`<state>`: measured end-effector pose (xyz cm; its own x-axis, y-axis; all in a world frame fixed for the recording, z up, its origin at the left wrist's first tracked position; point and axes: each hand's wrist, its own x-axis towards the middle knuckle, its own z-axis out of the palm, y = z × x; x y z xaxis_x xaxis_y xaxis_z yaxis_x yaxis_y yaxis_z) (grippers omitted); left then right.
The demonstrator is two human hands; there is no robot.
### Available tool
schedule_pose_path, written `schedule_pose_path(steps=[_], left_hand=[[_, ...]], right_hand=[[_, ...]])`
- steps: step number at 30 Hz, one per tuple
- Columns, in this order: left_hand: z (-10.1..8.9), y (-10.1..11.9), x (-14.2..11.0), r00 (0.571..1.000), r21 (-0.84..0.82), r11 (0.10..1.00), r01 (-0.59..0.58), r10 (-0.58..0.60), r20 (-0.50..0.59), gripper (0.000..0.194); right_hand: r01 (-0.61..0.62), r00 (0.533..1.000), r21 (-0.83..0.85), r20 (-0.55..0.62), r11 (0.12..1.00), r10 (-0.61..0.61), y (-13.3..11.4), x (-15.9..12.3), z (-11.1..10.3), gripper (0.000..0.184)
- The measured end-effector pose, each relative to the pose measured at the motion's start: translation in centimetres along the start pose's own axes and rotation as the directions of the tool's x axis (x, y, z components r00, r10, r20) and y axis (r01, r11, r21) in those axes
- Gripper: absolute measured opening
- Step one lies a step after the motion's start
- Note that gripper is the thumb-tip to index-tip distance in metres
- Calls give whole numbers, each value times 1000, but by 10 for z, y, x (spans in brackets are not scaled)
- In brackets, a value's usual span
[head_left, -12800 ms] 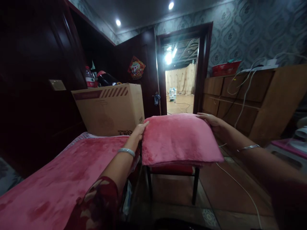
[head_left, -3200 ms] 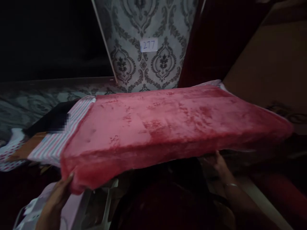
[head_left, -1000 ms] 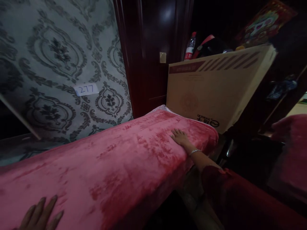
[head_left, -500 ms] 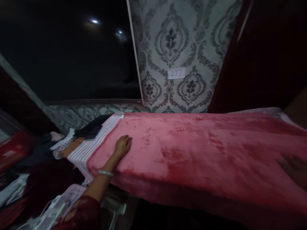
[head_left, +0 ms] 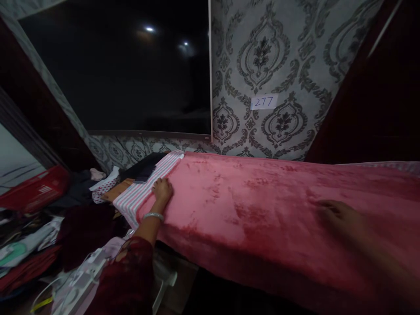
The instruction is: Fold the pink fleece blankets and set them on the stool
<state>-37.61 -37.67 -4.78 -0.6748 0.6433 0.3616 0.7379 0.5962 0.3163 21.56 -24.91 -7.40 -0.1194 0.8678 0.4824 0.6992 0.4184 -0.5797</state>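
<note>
rests curled left hand (head_left: 162, 190) on left edge of pink plush blanket (head_left: 213, 188), spread along wallpapered wall (head_left: 262, 52), with blurred right hand (head_left: 339, 214) farther right, at or just above it, with both grips impossible to tell.

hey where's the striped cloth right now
In the head view, the striped cloth is left of centre, showing past the left end of the pink blanket, beside the left hand and below the dark screen.
</note>
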Motion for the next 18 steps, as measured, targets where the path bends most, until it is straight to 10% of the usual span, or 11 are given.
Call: schedule_pose_path(steps=[9, 18], left_hand=[[0, -12, 21, 999, -131, 991, 30, -28, 21, 28], [5, -36, 40, 990, -485, 874, 39, 31, 135, 30]], right_hand=[[207, 943, 212, 217, 955, -252, -101, 2, 119, 27], [280, 917, 157, 248, 947, -312, -99, -9, 132, 25]])
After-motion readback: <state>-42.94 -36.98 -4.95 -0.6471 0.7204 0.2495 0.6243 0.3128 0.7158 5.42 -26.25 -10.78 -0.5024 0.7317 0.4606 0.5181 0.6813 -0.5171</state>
